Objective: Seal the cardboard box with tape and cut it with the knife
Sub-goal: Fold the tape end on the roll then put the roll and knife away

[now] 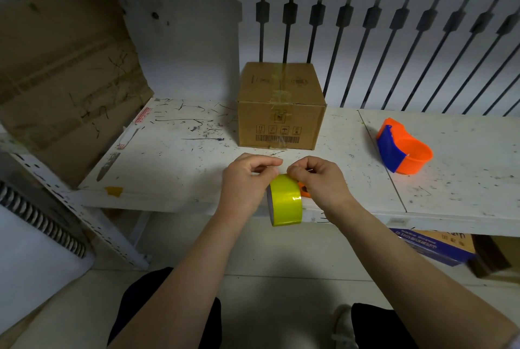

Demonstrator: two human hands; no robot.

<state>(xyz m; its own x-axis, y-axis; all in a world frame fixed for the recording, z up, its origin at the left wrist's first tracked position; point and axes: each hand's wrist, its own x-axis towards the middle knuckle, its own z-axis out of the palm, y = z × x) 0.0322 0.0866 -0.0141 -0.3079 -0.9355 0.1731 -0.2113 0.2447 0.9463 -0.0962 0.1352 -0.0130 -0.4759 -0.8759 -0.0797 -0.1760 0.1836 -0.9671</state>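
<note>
A closed cardboard box (281, 112) stands on the white shelf (174, 163), a strip of clear tape running over its top and down its front. In front of it, over the shelf's front edge, both hands hold a yellow-green tape roll (285, 199) upright. My left hand (247, 179) grips the roll's left side, thumb and forefinger pinched at its top. My right hand (320, 179) pinches the top of the roll from the right. A small orange object (304, 190), perhaps the knife, peeks out under my right hand; most of it is hidden.
An orange and blue tape dispenser (402, 148) lies on the shelf at the right. A large flattened cardboard sheet (64, 72) leans at the left. Black railing bars (394, 39) stand behind the shelf. Boxes (439, 244) sit on the floor under the shelf at right.
</note>
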